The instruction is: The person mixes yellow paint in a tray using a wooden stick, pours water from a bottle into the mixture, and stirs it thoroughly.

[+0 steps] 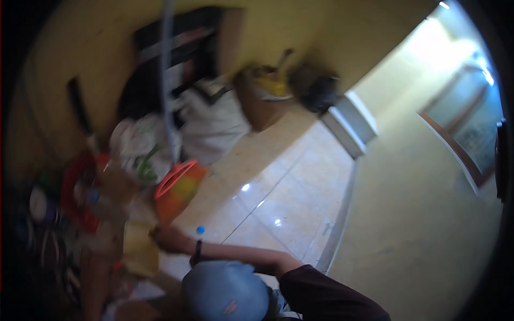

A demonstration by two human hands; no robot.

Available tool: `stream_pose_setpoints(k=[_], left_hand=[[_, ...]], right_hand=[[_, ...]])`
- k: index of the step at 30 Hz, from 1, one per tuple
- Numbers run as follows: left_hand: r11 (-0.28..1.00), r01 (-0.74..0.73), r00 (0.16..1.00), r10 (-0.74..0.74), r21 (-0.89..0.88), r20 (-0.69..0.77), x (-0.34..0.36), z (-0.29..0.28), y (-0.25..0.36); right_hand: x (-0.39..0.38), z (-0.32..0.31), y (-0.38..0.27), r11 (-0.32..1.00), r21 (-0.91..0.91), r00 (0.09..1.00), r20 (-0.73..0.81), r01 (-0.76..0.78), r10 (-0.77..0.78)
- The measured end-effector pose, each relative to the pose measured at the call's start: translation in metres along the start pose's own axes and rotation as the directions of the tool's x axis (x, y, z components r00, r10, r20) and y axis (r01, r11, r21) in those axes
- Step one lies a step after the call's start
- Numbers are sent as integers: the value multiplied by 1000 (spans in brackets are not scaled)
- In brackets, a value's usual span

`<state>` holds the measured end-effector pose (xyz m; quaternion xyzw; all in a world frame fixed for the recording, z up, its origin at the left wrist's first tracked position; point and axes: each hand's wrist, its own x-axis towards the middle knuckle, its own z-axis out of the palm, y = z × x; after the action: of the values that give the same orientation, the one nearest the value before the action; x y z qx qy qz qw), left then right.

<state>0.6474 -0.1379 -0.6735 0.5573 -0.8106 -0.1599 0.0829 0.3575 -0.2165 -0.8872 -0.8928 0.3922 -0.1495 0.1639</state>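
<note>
My right hand (174, 239), with a dark band on its wrist, reaches left across the middle of the view from a dark sleeve. Its fingers look curled at the edge of a yellowish, flat-sided piece (141, 249), perhaps card or a paper bag. Blur hides what is between them. My left hand (100, 249) is low on the left, beside that piece; its fingers blend into the clutter. A small blue disc like a bottle cap (201, 230) lies on the floor by my right wrist. Below my right forearm bulges a rounded grey-blue shape (225, 291), possibly a knee in jeans.
A broom (182, 190) with orange bristles leans ahead. Left of it stand a white plastic bag (142, 150) and a red basin (68, 195) with mixed items. Along the wall are a white sack (214, 125), a cardboard box (259, 112) and a black bag (321, 95). A low step (350, 125) rises right.
</note>
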Motion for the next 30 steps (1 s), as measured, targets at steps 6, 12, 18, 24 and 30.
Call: stream_pose_setpoints(k=[6, 12, 18, 24, 30], left_hand=[[998, 62, 983, -59, -16, 176, 32, -18, 16], [998, 69, 985, -65, -16, 158, 10, -30, -6], [992, 108, 985, -116, 72, 127, 15, -28, -3], [1000, -17, 999, 16, -21, -44, 15, -21, 5], [997, -37, 999, 35, -67, -33, 22, -14, 6]], right_hand=[[-30, -33, 13, 970, 219, 991, 60, 104, -120], [14, -67, -17, 994, 78, 990, 125, -83, 72], [-3, -73, -24, 988, 124, 975, 213, -90, 62], [-5, -35, -3, 969, -104, 909, 336, -225, 247], [-2, -72, 3, 958, 101, 959, 119, -269, 257]])
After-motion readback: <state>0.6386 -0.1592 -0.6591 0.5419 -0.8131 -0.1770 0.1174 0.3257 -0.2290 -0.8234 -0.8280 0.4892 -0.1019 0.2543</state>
